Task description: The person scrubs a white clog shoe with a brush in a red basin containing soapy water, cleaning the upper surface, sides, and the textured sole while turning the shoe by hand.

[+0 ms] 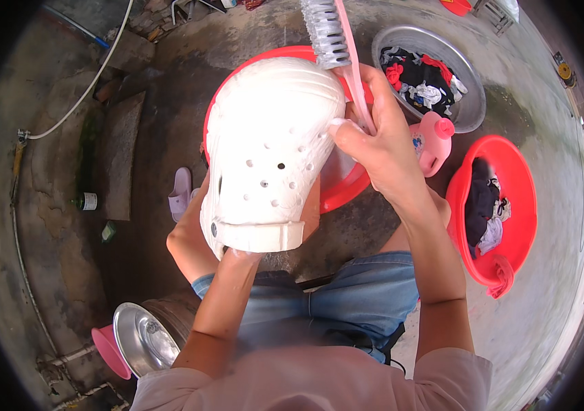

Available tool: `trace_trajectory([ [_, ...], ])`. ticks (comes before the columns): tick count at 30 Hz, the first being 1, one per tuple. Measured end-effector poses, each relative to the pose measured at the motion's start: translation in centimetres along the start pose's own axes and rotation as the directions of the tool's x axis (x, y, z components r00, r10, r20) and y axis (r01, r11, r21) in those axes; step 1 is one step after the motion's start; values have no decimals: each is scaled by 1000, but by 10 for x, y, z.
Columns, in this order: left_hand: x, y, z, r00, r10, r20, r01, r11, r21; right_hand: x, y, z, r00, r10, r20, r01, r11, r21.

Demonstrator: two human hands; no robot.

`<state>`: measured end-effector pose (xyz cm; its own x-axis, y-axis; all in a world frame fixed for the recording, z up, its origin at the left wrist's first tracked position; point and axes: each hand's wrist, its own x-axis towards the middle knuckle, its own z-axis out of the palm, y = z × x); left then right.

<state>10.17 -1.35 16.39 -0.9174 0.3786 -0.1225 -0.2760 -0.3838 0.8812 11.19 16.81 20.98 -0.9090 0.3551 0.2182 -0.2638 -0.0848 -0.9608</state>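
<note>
A white foam clog (266,118) with vent holes and a heel strap is held up, sole away from me. My left hand (243,255) reaches into it from the heel end; its fingers are hidden inside, and the clog is carried on it. My right hand (381,123) grips the pink handle of a scrubbing brush (332,33), whose pale bristles face left beside the toe. Suds cling to my right thumb, which is close to the clog's side. Beneath both hands stands a red basin (340,198), mostly covered by the clog.
At the upper right, a metal basin (469,110) holds clothes. A pink jug (433,146) stands beside it. Farther right, a red tub (523,205) contains more laundry. On the left are a lilac slipper (181,192), a green bottle (86,201) and a metal bowl (140,341).
</note>
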Motion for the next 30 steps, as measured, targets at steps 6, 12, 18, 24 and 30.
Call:
trace_trajectory([
  [6, 7, -27, -29, 944, -210, 253, 327, 534, -780, -4, -3, 0, 999, 19, 27, -18, 998, -53],
  [12, 2, -6, -6, 936, 140, 323, -1, 919, -394, -4, -12, -3, 996, 56, 68, -50, 995, -90],
  [18, 20, 10, -16, 952, -141, 272, 306, 502, -809, -12, 14, -4, 951, -291, 104, 298, 780, -550],
  [24, 48, -10, -58, 954, -40, 297, 267, 565, -781, -72, 37, -9, 824, -174, 539, 563, 357, -745],
  [30, 33, -8, -48, 972, -220, 87, 206, 612, -764, -26, 46, -23, 871, -298, 391, 473, 291, -832],
])
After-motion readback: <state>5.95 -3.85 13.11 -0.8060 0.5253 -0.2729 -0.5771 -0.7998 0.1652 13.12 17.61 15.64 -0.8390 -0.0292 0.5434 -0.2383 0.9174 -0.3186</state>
